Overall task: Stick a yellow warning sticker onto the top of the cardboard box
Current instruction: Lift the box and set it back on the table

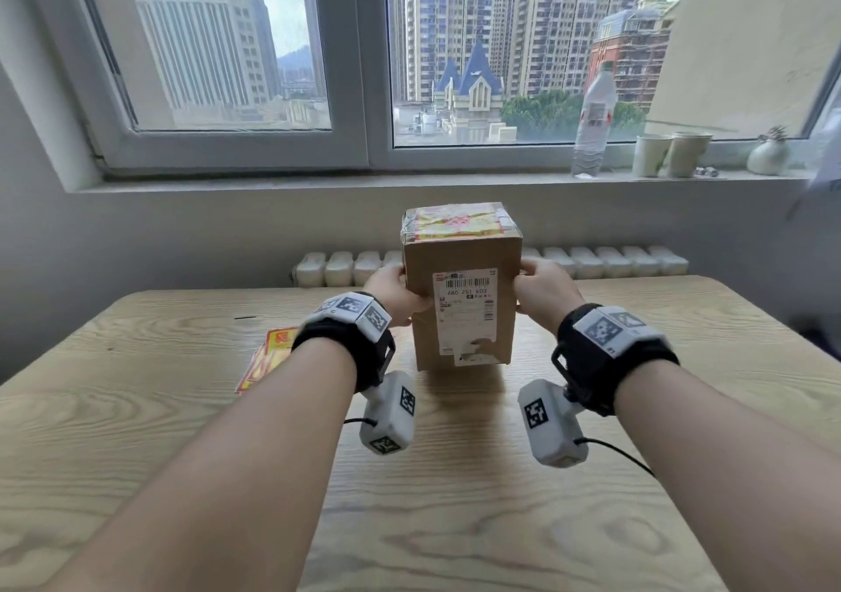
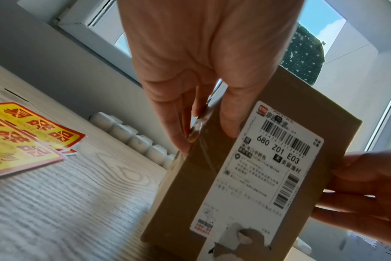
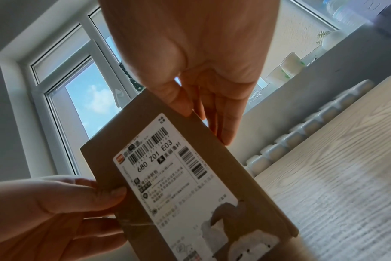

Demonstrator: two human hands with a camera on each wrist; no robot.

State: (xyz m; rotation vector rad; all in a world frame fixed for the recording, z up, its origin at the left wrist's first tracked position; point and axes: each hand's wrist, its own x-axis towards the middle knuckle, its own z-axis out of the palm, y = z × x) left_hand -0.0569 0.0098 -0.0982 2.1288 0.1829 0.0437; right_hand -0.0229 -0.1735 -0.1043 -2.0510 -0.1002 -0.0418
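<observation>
A tall cardboard box (image 1: 459,255) stands upright at the table's middle, a white shipping label (image 1: 464,314) facing me. A yellow and red sticker (image 1: 459,224) lies on its taped top face. My left hand (image 1: 402,293) grips the box's left side, thumb on the front. My right hand (image 1: 530,289) grips the right side the same way. In the left wrist view the left hand (image 2: 207,139) clasps the taped edge of the box (image 2: 279,106). The right wrist view shows the right hand (image 3: 204,124) on the box (image 3: 123,137). Whether the box's base touches the table I cannot tell.
A stack of yellow warning stickers (image 1: 268,355) (image 2: 22,137) lies on the wooden table (image 1: 455,500) left of the box. A white radiator (image 1: 614,261) runs behind the table. On the window sill stand a water bottle (image 1: 594,123), two paper cups (image 1: 669,152) and a small vase (image 1: 769,154).
</observation>
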